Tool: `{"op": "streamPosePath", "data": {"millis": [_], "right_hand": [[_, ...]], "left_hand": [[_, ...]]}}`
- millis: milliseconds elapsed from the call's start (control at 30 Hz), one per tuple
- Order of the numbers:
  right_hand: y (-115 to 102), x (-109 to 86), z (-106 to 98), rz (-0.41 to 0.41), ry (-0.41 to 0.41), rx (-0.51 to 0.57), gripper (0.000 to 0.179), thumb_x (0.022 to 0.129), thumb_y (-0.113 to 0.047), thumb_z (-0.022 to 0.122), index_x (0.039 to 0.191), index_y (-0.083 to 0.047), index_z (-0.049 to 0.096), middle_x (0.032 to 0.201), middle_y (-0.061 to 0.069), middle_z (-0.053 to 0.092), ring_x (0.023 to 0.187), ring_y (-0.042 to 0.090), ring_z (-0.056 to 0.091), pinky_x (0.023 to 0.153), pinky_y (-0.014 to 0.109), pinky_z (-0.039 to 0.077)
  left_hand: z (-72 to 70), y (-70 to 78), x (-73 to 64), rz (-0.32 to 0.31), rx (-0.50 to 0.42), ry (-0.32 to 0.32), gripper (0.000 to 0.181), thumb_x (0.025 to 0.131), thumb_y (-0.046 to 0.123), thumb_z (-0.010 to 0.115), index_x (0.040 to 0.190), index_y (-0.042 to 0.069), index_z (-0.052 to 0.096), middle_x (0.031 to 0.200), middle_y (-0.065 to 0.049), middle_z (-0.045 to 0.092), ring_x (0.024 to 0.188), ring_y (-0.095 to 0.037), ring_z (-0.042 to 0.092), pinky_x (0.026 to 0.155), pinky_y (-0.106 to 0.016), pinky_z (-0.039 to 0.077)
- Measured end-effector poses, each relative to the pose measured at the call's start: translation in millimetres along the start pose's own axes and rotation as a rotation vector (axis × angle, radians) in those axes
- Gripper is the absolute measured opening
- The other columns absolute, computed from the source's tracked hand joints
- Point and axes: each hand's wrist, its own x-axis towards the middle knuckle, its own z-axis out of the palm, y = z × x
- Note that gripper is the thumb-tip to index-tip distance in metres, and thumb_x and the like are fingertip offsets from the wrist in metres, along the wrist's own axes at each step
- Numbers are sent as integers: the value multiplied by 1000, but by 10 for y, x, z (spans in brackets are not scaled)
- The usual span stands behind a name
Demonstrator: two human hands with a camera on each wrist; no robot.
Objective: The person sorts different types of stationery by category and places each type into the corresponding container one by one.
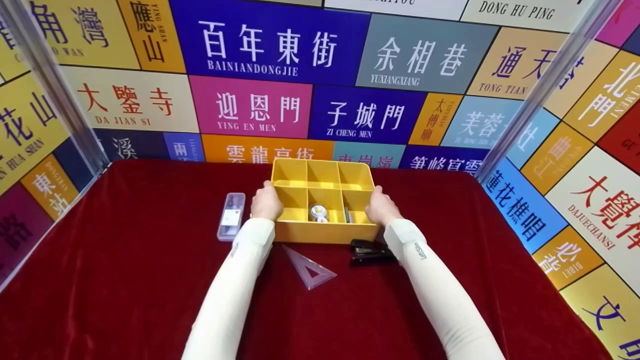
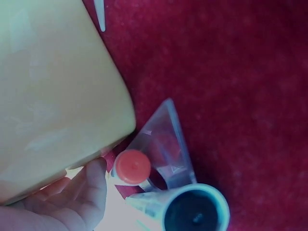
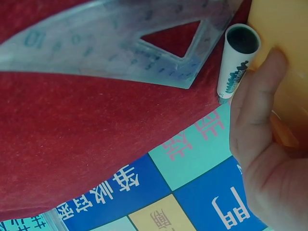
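Observation:
A yellow divided box [image 1: 325,232] is gripped by both hands, one at each side, its compartments facing the head camera. My left hand [image 1: 266,202] holds the left side and my right hand [image 1: 382,205] the right. A small white round object [image 1: 318,212] sits in the front middle compartment; a thin dark item [image 1: 348,215] shows in the front right one. In the left wrist view a red-capped tube [image 2: 134,166] and a white tube with a dark end [image 2: 195,211] are near the fingers. The right wrist view shows a white marker [image 3: 233,67] beside my fingers.
A clear set square [image 1: 311,270] lies in front of the box, and a black stapler [image 1: 370,252] near its front right corner. Left of the box is a clear plastic case [image 1: 231,216]. Another clear ruler piece [image 3: 110,48] lies on the red cloth. A printed wall stands behind.

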Motion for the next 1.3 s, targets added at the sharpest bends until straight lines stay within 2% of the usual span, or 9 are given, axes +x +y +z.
{"op": "streamPosePath", "data": {"millis": [300,500,600,667,733,867,933,1167,1300], "right_hand": [[3,-2,-8,-25,-14,26,64,100,-15,42,151,13,15,137,37,52,128,45,55,109,54,44],[47,-4,-77,-41,-93,92,69,105,-28,31,155,12,5,158,34,27,147,41,33,123,50,27],[64,-6,-122,-32,-105,117,67,106,-33,22,157,8,9,163,28,21,152,39,25,126,49,21],[78,-3,-150,-36,-101,123,66,106,-36,16,158,5,16,164,25,22,152,38,24,126,48,20],[103,5,-171,-37,-82,128,66,106,-39,12,156,2,27,162,22,31,150,37,31,124,48,25],[152,7,-197,-21,-72,142,66,106,-40,11,142,-1,49,139,22,55,126,34,56,105,46,48],[164,9,-197,-20,-73,152,63,106,-39,13,134,-1,55,127,22,60,114,32,60,95,43,53],[157,34,-188,-65,-26,173,62,108,-37,16,144,2,48,143,23,53,130,36,53,114,49,39],[163,58,-175,-52,55,197,57,109,-33,20,131,5,56,129,26,60,122,38,56,109,50,41]], "left_hand": [[1,-5,15,1,5,-8,40,90,3,55,129,-3,48,125,-32,64,115,-48,63,98,-55,52],[2,2,5,-3,3,0,40,89,3,58,128,-2,49,125,-31,64,114,-48,63,98,-54,52],[4,4,3,-1,3,3,40,89,3,58,128,-2,49,125,-30,64,114,-47,64,97,-55,53],[1,1,7,-1,3,-1,40,89,4,58,128,-3,49,125,-30,64,114,-47,64,97,-55,53],[-2,0,12,-1,4,-3,42,89,4,58,130,-3,49,125,-30,64,115,-47,64,97,-55,53],[-14,6,18,-4,4,-13,44,89,4,58,131,-2,48,126,-30,64,115,-47,64,97,-55,53],[-17,7,20,-7,10,-19,44,89,4,58,132,-2,48,127,-30,64,115,-47,63,97,-54,53],[-18,7,21,-14,13,-18,42,89,4,56,130,-1,48,127,-30,63,116,-47,63,97,-54,53],[-24,13,18,-21,5,-19,40,91,3,54,130,-1,48,127,-30,63,116,-47,63,97,-55,53]]}}
